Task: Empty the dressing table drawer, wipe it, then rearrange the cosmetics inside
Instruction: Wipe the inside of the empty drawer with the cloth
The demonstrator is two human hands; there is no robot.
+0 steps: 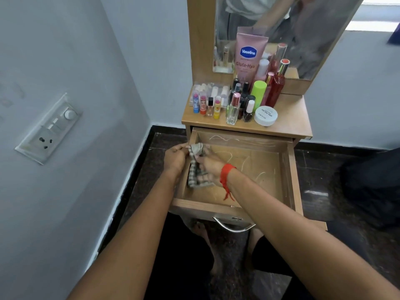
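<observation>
The wooden drawer (291,169) stands pulled out under the dressing table top (290,124); its floor is bare, with pale scratch marks. A checked grey-and-white cloth (195,167) hangs over the drawer's left side. My left hand (175,158) pinches the cloth's upper end, outside the left wall. My right hand (211,167), with a red thread on the wrist, grips the cloth lower down inside the drawer. The cosmetics stand on the table top: a pink Vaseline tube (249,57), a red bottle (276,87), a green bottle (258,90), a white jar (265,115), lip balms (202,102), nail polishes (247,109).
A mirror (313,29) rises behind the cosmetics. A clear organiser (211,88) sits at the table's back left. The drawer's metal handle (233,227) juts toward me above my bare feet. A grey wall with a switchboard (49,128) closes the left side; the floor is dark.
</observation>
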